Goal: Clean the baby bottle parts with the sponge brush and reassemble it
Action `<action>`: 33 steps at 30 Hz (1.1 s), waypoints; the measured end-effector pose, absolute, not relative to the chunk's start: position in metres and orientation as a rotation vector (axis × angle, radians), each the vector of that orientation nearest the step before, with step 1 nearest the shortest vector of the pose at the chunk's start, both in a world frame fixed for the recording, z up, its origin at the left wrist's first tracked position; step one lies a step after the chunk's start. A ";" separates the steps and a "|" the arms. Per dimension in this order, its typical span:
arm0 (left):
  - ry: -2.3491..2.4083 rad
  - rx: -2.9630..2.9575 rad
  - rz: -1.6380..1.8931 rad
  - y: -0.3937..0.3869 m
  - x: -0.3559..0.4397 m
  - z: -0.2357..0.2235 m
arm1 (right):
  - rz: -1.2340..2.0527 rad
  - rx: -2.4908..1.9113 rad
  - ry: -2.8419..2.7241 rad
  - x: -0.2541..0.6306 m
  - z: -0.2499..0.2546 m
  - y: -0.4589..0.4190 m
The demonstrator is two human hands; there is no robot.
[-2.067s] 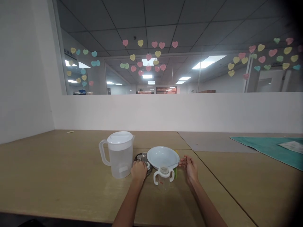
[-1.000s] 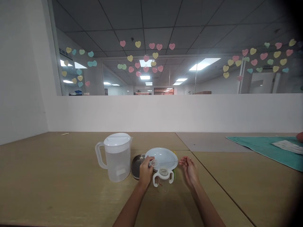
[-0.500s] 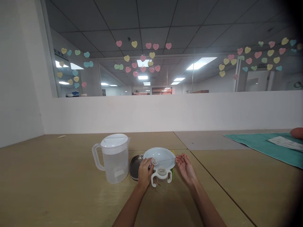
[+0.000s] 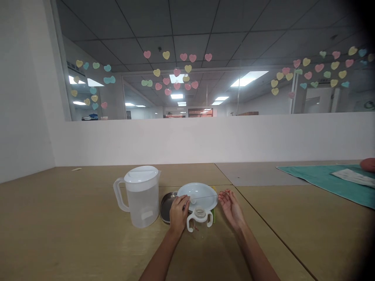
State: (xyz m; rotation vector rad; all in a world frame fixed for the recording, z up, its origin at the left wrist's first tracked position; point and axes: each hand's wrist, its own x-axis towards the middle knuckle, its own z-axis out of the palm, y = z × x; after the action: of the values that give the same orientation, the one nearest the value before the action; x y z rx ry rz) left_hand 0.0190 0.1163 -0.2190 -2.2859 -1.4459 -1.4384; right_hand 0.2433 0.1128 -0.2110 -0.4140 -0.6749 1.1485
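Just over the near rim of the pale bowl [image 4: 203,188], my left hand [image 4: 178,216] is closed on a small white and clear bottle top [image 4: 193,199]. My right hand [image 4: 231,208] pinches the end of a thin, wire-like rod [image 4: 208,196]; its kind is too fine to make out. The rod slants across the bowl, its far end meeting the bottle top; I cannot tell whether it goes inside. Between my hands stands a clear baby bottle [image 4: 200,218] with two white handles, uncapped. A small reddish mark shows on its side.
Left of my left hand sits a dark metal dish [image 4: 165,208], beside a lidded water pitcher [image 4: 144,207]. Something green [image 4: 214,217] shows partly behind the bottle and bowl. A teal cloth [image 4: 312,173] with a white sheet [image 4: 351,177] lies at right, near a reddish rounded shape [image 4: 367,164].
My left hand has lifted the bottle top from the metal dish to the bowl's edge. My right hand has kept the rod, which now reaches the bottle top. The view has swung slightly right.
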 end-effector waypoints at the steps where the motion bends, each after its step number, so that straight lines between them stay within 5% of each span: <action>1: -1.444 -2.285 -1.443 0.117 0.019 -0.220 | 1.150 -0.410 -0.672 0.244 -0.211 0.113; 33: -1.439 -2.425 -1.166 0.121 0.064 -0.182 | 1.137 -0.544 -0.918 0.221 -0.212 0.112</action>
State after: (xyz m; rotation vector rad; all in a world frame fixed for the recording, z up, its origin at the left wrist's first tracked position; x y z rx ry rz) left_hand 0.0636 0.1206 -0.1817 -2.4249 -1.4392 -1.1660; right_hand 0.2210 0.1118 -0.2122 -0.5443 -0.9177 1.1366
